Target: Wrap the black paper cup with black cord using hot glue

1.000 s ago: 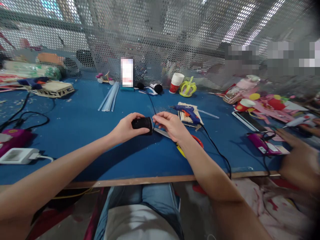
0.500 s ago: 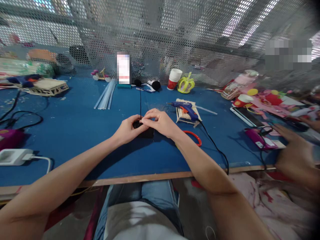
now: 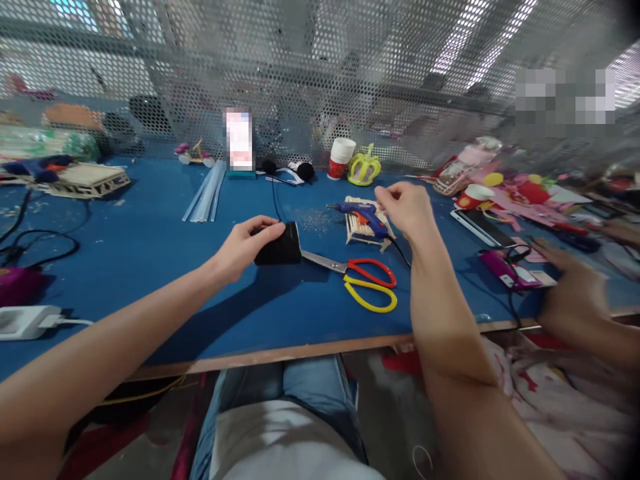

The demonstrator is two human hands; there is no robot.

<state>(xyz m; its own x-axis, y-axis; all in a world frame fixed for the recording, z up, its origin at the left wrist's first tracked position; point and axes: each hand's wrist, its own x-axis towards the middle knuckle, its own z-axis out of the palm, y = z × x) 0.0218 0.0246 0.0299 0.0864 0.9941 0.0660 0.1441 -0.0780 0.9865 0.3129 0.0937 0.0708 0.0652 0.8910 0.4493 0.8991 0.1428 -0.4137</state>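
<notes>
Blue tabletop [image 3: 150, 253] carries your black cup [image 3: 278, 248], matte and lying on its side beside the scissors [image 3: 361, 280]. Your left hand [image 3: 243, 248] curls over it, gripping; your right hand [image 3: 407, 208] hovers near the glue gun [image 3: 363, 215], fingertips pinched together.

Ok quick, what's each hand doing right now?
Left hand: closed on the black spool.
Right hand: fingertips pinched above the glue gun; contents cannot be told.

Bare blue counter [image 3: 150, 247] lies open left of the black cup [image 3: 280, 247]. To its right, scissors [image 3: 360, 280], a glue gun [image 3: 363, 215] and its cord crowd the way; mesh closes the back.
</notes>
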